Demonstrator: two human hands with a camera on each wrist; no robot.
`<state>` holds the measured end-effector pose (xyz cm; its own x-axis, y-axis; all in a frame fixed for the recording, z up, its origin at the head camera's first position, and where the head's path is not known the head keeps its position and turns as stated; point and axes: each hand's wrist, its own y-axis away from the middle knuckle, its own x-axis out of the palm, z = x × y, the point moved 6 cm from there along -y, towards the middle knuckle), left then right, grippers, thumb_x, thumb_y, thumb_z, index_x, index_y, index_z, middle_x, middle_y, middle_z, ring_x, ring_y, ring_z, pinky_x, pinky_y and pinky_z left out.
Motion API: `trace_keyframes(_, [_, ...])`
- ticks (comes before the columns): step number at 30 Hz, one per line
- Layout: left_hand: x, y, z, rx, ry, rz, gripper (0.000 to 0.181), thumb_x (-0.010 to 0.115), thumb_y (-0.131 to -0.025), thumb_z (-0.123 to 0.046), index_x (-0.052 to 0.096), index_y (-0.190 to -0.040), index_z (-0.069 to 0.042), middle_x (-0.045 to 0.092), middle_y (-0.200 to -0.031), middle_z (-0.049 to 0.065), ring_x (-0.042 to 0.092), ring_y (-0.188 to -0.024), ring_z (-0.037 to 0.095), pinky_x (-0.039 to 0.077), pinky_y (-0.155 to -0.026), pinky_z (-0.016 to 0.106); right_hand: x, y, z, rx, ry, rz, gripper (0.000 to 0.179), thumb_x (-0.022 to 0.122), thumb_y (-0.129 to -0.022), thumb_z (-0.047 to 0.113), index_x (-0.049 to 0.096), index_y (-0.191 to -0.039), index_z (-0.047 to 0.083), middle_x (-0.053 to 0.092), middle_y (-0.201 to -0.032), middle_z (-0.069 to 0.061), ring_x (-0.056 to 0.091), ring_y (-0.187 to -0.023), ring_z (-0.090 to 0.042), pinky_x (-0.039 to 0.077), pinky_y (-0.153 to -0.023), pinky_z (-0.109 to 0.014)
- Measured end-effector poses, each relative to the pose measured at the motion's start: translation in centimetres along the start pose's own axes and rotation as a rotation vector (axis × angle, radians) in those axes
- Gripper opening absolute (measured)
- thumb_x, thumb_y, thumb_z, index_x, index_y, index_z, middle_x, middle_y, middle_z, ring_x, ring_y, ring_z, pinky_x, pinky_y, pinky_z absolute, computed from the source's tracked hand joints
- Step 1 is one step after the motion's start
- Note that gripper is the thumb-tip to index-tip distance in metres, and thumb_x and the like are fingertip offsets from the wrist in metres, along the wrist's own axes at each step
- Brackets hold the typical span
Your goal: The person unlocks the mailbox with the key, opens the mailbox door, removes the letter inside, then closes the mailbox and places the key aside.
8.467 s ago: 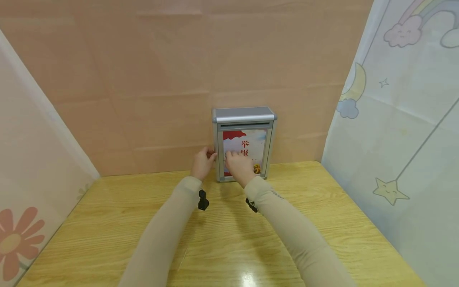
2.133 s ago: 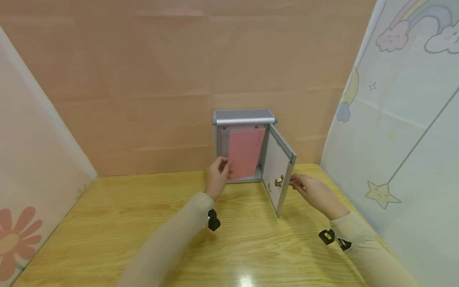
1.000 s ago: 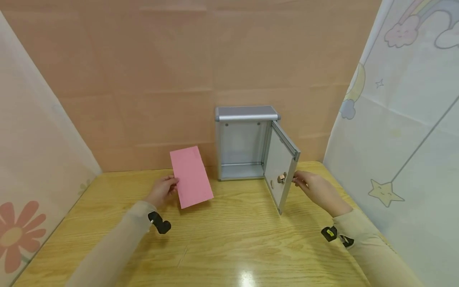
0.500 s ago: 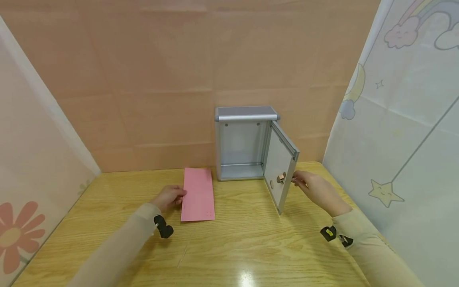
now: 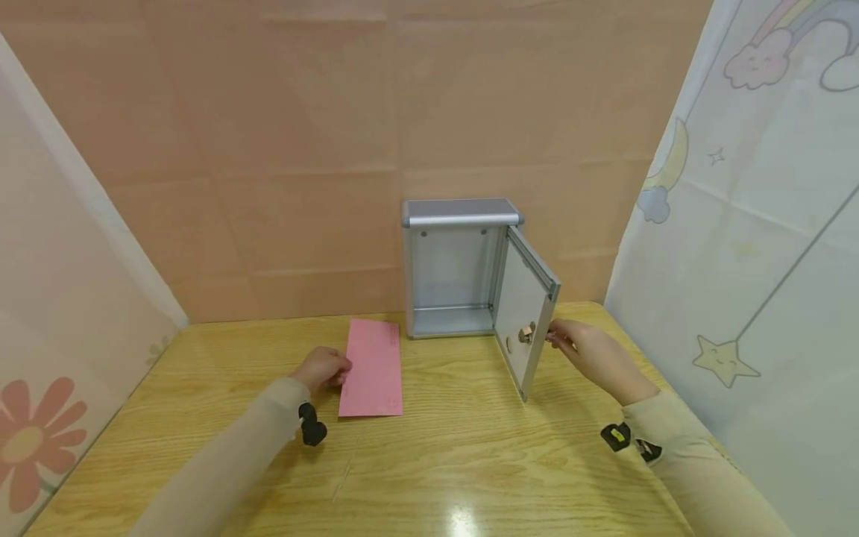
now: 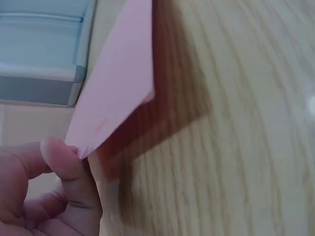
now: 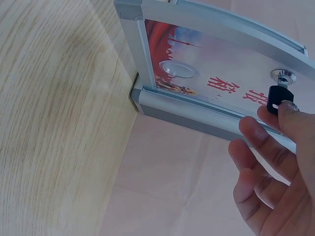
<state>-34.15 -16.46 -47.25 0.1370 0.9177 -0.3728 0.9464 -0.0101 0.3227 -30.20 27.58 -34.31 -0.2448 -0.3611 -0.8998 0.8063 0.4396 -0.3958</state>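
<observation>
My left hand (image 5: 322, 367) pinches the left edge of a pink envelope (image 5: 372, 373) between thumb and fingers. In the left wrist view the envelope's near edge tilts up, with a shadow on the wood below. A grey metal letter box (image 5: 463, 212) stands upright against the back wall, its inside bare. Its door (image 5: 520, 298) swings out to the right. At that door, my right hand (image 5: 597, 362) holds a black-headed key (image 7: 280, 97) between thumb and index finger. The key sits in the round lock (image 7: 283, 74) on the door's printed front; the other fingers curl loosely.
A wooden table (image 5: 416, 470) bears everything. Behind it hangs a tan cloth backdrop (image 5: 302, 149). Printed cloth panels close in the left side and the right side (image 5: 758, 224).
The box, closed at first, now has its door swung open. My left hand has brought the envelope out, leftward and down to the table. Lately the right hand has held still at the key.
</observation>
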Motion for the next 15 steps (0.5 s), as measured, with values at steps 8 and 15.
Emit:
trace_keyframes(8, [0.11, -0.37, -0.36, 0.034, -0.264, -0.033, 0.020, 0.059, -0.088, -0.006, 0.057, -0.068, -0.004, 0.054, -0.055, 0.002, 0.053, -0.049, 0.012, 0.043, -0.050, 0.022, 0.05, -0.01, 0.00, -0.009, 0.007, -0.010, 0.013, 0.062, -0.093, 0.006, 0.067, -0.105, 0.007, 0.073, -0.092, -0.006, 0.069, -0.077, -0.019, 0.055, -0.066, -0.036])
trace_keyframes(15, [0.09, -0.86, -0.35, 0.051, -0.433, -0.062, 0.028, 0.058, -0.083, -0.006, 0.057, -0.055, -0.008, 0.054, -0.049, 0.002, 0.053, -0.043, 0.013, 0.040, -0.049, 0.022, 0.16, -0.05, -0.14, -0.005, 0.013, 0.003, 0.012, 0.061, -0.094, 0.007, 0.067, -0.105, 0.006, 0.073, -0.092, -0.007, 0.069, -0.077, -0.018, 0.055, -0.066, -0.036])
